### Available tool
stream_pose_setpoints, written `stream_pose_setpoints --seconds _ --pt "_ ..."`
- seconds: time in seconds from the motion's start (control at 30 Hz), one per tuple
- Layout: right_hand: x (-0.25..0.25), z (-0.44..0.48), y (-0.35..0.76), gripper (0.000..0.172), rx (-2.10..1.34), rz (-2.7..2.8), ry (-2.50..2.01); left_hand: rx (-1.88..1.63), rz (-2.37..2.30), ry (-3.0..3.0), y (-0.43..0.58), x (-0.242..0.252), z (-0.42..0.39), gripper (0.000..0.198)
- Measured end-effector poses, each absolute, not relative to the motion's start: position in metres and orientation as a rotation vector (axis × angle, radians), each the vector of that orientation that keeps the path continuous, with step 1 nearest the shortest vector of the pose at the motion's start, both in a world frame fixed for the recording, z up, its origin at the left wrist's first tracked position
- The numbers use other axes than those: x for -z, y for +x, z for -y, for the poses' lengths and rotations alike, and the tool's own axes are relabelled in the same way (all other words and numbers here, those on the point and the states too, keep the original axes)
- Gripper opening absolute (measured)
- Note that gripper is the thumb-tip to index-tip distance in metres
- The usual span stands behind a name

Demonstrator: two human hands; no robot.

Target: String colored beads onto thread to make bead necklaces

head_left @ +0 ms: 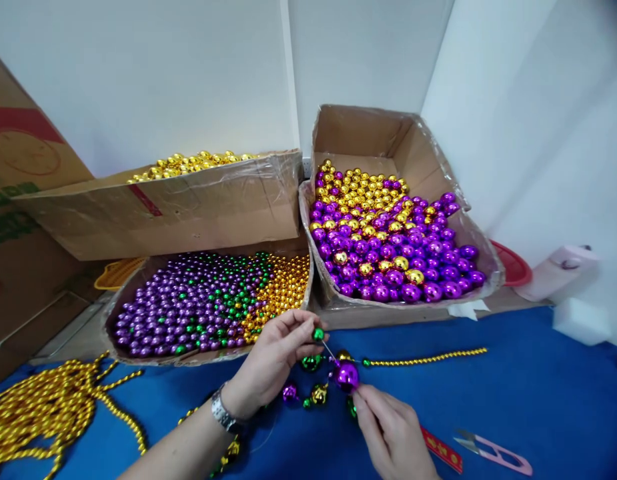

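Observation:
My left hand [281,350] pinches a small shiny green bead [318,334] between thumb and fingers. From that bead a thin needle-like rod [329,350] slants down to a larger purple ball [347,375]. The thumb and fingers of my right hand [393,427] are closed on the lower edge of this ball. Around and below my hands lies a strand with a green ball [311,363], a gold ball [319,394] and another purple ball [289,393]. Part of the strand is hidden under my left wrist.
Boxes of small mixed beads [188,307] and of purple and gold balls [413,247] stand behind my hands. A carton of gold balls [193,163] sits behind the left one. Gold bead strings [43,413], pink-handled snips [495,453] and a red strip [443,451] lie on the blue cloth [538,393].

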State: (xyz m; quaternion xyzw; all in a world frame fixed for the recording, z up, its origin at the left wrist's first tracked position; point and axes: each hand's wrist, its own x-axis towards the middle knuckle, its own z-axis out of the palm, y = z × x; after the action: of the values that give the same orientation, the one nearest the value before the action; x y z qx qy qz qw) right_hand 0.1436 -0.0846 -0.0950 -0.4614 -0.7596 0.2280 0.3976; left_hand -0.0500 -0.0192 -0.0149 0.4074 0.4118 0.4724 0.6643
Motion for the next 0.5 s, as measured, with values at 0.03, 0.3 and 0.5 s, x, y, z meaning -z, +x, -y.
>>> stream_pose_setpoints --seconds 0.03,0.3,0.5 --pt "0.094 0.084 0.145 0.022 -0.580 1.888 -1.168 -1.071 -0.936 0.989 -0.047 0.012 0.016 0.017" --pt "0.100 0.083 0.154 0.026 -0.567 1.667 -1.203 -1.027 -1.196 2.123 -0.009 -0.034 -0.071 0.022" --pt "0.111 0.080 0.159 0.025 -0.534 1.634 -1.235 -0.549 -1.328 2.692 0.043 -0.024 -0.127 0.017"
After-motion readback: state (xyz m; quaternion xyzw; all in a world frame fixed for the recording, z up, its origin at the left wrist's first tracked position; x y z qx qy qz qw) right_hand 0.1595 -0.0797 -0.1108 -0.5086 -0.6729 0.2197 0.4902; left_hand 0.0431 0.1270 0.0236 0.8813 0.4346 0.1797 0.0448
